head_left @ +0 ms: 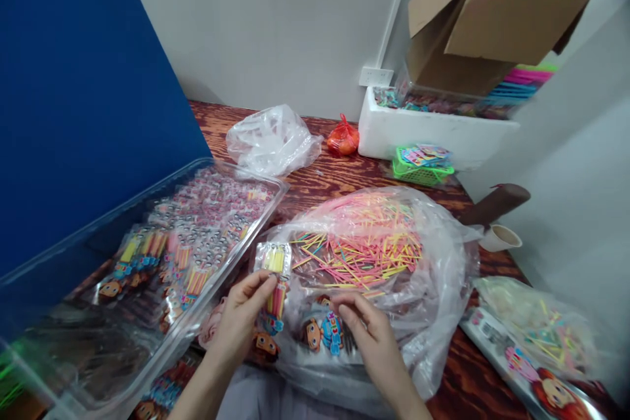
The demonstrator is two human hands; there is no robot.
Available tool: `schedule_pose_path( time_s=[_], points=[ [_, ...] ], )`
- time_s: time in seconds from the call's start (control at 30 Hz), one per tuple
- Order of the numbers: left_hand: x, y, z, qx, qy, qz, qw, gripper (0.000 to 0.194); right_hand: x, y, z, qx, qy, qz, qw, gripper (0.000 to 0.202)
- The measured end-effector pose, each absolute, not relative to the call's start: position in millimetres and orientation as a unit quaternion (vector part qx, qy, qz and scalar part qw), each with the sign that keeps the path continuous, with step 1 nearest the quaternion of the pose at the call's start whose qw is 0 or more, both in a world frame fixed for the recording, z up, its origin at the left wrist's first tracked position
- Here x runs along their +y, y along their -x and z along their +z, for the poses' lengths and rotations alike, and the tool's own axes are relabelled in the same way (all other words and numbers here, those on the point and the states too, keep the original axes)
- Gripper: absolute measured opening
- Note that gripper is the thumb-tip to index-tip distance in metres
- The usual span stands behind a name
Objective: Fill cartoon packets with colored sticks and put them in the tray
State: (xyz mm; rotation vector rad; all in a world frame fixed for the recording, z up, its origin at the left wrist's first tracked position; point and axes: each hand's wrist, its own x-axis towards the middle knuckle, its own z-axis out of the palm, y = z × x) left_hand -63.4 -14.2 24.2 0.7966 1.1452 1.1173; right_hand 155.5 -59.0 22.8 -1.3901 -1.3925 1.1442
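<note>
Left hand [253, 302] pinches 1 packet [277, 305]; right hand [368, 325] curls loosely open beside another packet [319, 331].

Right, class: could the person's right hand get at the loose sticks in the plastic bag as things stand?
Probably yes: the right hand is just short of the sticks, and the nearer ones look uncovered, though the plastic bag seems to veil the far ones.
</note>
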Motion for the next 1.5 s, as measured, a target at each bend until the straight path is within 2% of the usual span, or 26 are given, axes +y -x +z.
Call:
schedule_pose_path(
  time_s=[0.13, 0.3, 0.37, 0.47, 0.53, 0.7, 1.03, 1.2, 1.33, 1.43, 1.5],
  points=[
    [-22, 72, 23, 0.514, -0.339, 0.48, 0.625, 0.029, -41, -157, 7, -0.552, 0.549, 0.483, 0.401, 0.017],
    [-16, 71, 10, 0.53, -0.313, 0.509, 0.602, 0.034, 29, -117, -13, -0.504, 0.557, 0.519, 0.407, 0.015],
    [-3, 69, -1, 0.548, -0.346, 0.532, 0.545, 0.032, 60, -96, -25, -0.476, 0.58, 0.523, 0.405, 0.017],
    [22, 67, -24, 0.59, -0.424, 0.562, 0.395, 0.026, 91, -70, -43, -0.471, 0.584, 0.532, 0.393, 0.016],
    [34, 66, -40, 0.613, -0.443, 0.554, 0.348, 0.023, 98, -60, -51, -0.47, 0.578, 0.541, 0.391, 0.018],
    [32, 65, -56, 0.621, -0.402, 0.567, 0.363, 0.025, 90, -60, -48, -0.473, 0.533, 0.562, 0.42, 0.021],
    [4, 71, -31, 0.574, -0.399, 0.592, 0.401, 0.025, 57, -65, -13, -0.404, 0.454, 0.645, 0.463, 0.033],
    [-15, 76, -7, 0.535, -0.432, 0.583, 0.433, 0.022, 24, -74, 12, -0.488, 0.493, 0.505, 0.514, 0.019],
    [-31, 78, 14, 0.502, -0.474, 0.564, 0.453, 0.019, -12, -75, 28, -0.566, 0.469, 0.381, 0.561, 0.006],
    [-39, 78, 23, 0.486, -0.511, 0.554, 0.441, 0.018, -26, -76, 31, -0.599, 0.453, 0.295, 0.591, 0.013],
    [-43, 78, 28, 0.479, -0.528, 0.557, 0.427, 0.018, -28, -76, 32, -0.608, 0.451, 0.282, 0.589, 0.016]
  ],
)
